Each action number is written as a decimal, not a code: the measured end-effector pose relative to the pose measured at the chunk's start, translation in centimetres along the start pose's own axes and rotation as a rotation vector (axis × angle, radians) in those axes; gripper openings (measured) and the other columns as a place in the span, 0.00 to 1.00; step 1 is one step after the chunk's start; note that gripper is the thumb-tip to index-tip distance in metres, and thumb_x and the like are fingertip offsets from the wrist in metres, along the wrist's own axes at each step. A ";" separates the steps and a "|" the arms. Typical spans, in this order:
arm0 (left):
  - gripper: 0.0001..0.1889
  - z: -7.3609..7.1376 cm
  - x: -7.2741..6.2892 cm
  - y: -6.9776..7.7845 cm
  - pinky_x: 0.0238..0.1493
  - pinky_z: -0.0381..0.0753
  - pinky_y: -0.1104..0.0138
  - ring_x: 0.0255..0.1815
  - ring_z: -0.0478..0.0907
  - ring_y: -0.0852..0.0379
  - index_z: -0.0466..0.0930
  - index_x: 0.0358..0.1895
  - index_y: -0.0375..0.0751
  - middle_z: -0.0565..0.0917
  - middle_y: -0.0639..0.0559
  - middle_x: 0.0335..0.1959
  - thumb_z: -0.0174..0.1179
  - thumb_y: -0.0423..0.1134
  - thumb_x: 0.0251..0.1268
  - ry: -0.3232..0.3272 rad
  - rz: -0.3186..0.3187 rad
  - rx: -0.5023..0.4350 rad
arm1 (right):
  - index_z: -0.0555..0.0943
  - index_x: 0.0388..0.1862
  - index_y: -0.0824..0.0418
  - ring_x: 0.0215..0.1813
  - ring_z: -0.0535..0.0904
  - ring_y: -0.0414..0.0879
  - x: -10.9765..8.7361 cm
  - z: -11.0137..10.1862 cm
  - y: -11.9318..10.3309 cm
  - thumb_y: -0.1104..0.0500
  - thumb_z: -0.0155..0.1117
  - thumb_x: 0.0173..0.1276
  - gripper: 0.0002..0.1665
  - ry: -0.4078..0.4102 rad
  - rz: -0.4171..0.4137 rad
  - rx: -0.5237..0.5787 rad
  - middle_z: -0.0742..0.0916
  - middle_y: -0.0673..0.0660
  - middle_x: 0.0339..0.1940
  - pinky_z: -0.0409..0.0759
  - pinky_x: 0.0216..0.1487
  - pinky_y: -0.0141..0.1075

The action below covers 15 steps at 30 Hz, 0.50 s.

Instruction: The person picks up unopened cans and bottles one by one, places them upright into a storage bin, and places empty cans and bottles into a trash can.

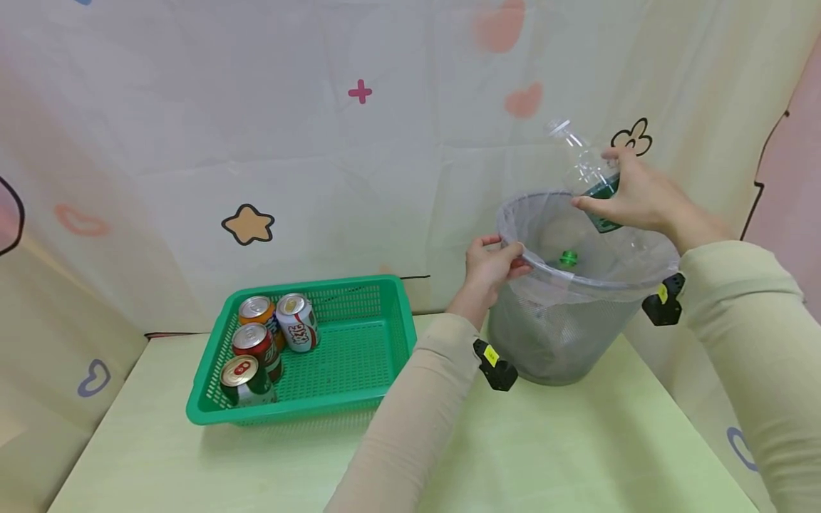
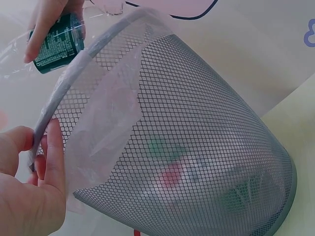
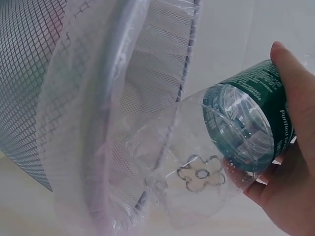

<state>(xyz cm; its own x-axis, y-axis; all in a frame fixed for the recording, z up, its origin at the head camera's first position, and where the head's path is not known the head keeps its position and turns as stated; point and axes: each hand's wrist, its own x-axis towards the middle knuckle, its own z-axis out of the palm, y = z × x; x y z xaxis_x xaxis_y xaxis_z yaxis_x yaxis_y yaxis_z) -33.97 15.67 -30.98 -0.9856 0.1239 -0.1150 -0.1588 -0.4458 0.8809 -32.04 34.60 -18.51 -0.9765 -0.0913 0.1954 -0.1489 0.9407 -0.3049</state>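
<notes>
A clear plastic bottle with a green label is gripped around its lower part by my right hand. It tilts over the opening of a mesh wastebasket, neck up and to the left. In the right wrist view the label of the bottle lies against the fingers. My left hand pinches the basket's near left rim, thumb on one side and fingers on the other. A translucent liner bag is folded over that rim. Inside the basket sits a green bottle cap end.
On the left of the table stands a green plastic basket with several drink cans grouped at its left side. A patterned curtain hangs close behind. Blurred items show through the wastebasket's mesh.
</notes>
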 end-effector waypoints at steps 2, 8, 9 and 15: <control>0.18 0.0 0.0 0.1 0.27 0.83 0.68 0.20 0.76 0.57 0.67 0.44 0.42 0.75 0.46 0.28 0.60 0.24 0.52 0.002 0.001 -0.003 | 0.42 0.72 0.63 0.58 0.64 0.72 0.0 0.0 0.0 0.35 0.58 0.59 0.57 -0.007 0.000 -0.003 0.62 0.78 0.64 0.65 0.50 0.64; 0.18 0.1 -0.1 0.2 0.26 0.83 0.68 0.19 0.76 0.57 0.68 0.43 0.42 0.75 0.47 0.26 0.60 0.23 0.52 0.007 0.006 -0.007 | 0.41 0.72 0.63 0.58 0.63 0.73 0.2 -0.1 0.0 0.34 0.57 0.59 0.57 -0.032 0.007 -0.013 0.61 0.79 0.64 0.64 0.51 0.66; 0.18 0.1 -0.1 0.2 0.26 0.83 0.68 0.19 0.76 0.57 0.68 0.43 0.42 0.75 0.47 0.26 0.60 0.23 0.52 0.007 0.005 -0.007 | 0.41 0.72 0.63 0.57 0.64 0.73 0.2 0.0 0.0 0.34 0.57 0.59 0.58 -0.035 0.009 -0.013 0.62 0.79 0.64 0.64 0.51 0.66; 0.18 0.1 -0.1 0.1 0.26 0.83 0.68 0.20 0.76 0.57 0.68 0.44 0.42 0.75 0.46 0.26 0.60 0.23 0.52 0.013 -0.003 -0.002 | 0.39 0.72 0.65 0.55 0.66 0.72 0.1 0.3 -0.2 0.35 0.57 0.59 0.59 -0.042 0.000 -0.014 0.64 0.81 0.61 0.66 0.51 0.64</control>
<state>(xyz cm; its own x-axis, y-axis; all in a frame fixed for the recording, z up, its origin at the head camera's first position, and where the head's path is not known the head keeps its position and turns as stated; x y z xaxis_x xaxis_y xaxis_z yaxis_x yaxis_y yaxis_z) -33.89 15.75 -30.84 -0.9858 0.1137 -0.1234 -0.1617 -0.4471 0.8798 -32.15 34.35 -18.69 -0.9823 -0.1048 0.1556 -0.1470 0.9452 -0.2916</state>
